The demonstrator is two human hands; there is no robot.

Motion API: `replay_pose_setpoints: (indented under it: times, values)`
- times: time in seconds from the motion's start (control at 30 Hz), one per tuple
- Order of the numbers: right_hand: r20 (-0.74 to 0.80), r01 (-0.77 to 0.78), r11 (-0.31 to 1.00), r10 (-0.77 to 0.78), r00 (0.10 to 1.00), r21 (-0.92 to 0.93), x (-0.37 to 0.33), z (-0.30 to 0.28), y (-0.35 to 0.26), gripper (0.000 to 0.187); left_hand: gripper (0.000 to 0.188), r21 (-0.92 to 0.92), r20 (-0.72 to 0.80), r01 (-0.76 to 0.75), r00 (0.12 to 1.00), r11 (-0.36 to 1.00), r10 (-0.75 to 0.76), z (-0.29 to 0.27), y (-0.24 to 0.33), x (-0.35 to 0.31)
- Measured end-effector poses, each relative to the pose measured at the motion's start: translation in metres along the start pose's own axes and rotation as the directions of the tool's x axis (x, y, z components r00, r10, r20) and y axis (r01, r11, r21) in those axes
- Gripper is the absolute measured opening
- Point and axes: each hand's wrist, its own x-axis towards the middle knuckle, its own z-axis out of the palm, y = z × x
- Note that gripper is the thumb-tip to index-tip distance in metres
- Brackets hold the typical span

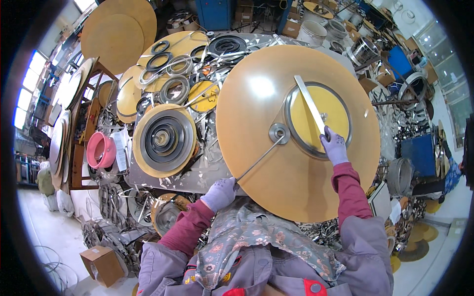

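A large tan disc (256, 172) fills the middle, with a yellow round centre (303, 116) inside a dark metal ring (295, 135). Across that centre lies a flat silver bar (308, 101); my gloved right hand (335, 148) grips its near end. My gloved left hand (219, 195), at the disc's near left edge, is closed around the end of a thin metal strip (259, 160). This strip runs up to a small grey roller (280, 133) beside the ring. A thin line continues from the roller toward the ring's far left side.
Left of the disc stands a stack of grey and black rings (168, 140) on a tan plate. Coiled rings (175, 89) and scrap strips cover the grey table (210, 170). A pink bowl (101, 150) sits at the left, and a cardboard box (102, 265) on the floor.
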Motion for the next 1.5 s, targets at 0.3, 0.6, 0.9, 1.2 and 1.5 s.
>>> replay_pose_setpoints:
  times: [0.3, 0.6, 0.9, 1.2, 1.5]
  values:
    - [-0.011, 0.079, 0.996, -0.08, 0.997, -0.04, -0.007, 0.004, 0.008, 0.043, 0.018, 0.01, 0.015, 0.027, 1.0, 1.0, -0.027, 0.008, 0.007, -0.005]
    - [0.07, 0.132, 0.874, -0.185, 0.98, 0.469, 0.035, -0.003, -0.096, 0.036, 0.021, -0.093, -0.004, 0.074, 0.997, 0.993, -0.074, 0.018, 0.007, -0.006]
    - [0.129, 0.567, 0.725, -0.653, 0.746, 0.39, 0.122, 0.146, -0.342, 0.032, 0.012, -0.06, -0.113, 0.023, 0.993, 0.998, -0.03, 0.042, 0.009, -0.006]
    - [0.059, 0.748, 0.495, -0.848, 0.527, 0.441, 0.139, 0.229, -0.461, 0.032, 0.013, -0.124, 0.008, 0.152, 0.988, 0.981, -0.152, 0.056, 0.009, -0.008]
    - [0.236, 0.888, 0.444, -0.881, 0.41, 0.116, 0.168, 0.269, -0.502, 0.026, 0.016, -0.135, 0.031, 0.133, 0.991, 0.982, -0.13, 0.037, 0.008, 0.002]
